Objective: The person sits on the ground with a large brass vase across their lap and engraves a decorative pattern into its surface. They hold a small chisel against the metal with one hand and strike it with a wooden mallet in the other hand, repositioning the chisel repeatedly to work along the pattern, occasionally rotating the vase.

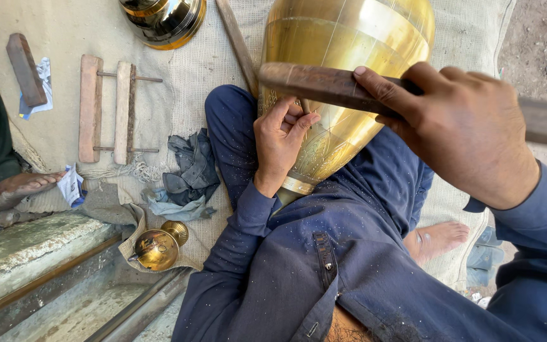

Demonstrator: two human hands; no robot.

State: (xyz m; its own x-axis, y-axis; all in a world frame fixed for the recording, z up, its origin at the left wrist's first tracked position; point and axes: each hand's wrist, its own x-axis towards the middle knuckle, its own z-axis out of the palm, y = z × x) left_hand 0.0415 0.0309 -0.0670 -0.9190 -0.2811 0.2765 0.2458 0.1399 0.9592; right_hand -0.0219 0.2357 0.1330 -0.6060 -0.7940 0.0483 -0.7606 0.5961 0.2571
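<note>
A large brass vase (349, 38) lies tilted across my lap, its narrow neck toward me. My left hand (281, 142) rests against the engraved lower part of the vase, fingers pinched together as if on a small tool that I cannot make out. My right hand (460, 130) is raised above the vase and grips a dark wooden stick (314, 83) that runs across the picture. Metal flecks dot my dark blue clothes (324, 253).
A small brass piece (158, 246) lies at lower left, another shiny brass vessel (163, 19) at the top. A wooden frame (106, 107), a wooden block (25, 68) and a grey rag (188, 171) lie on the cloth. Another person's foot (17, 189) shows at left.
</note>
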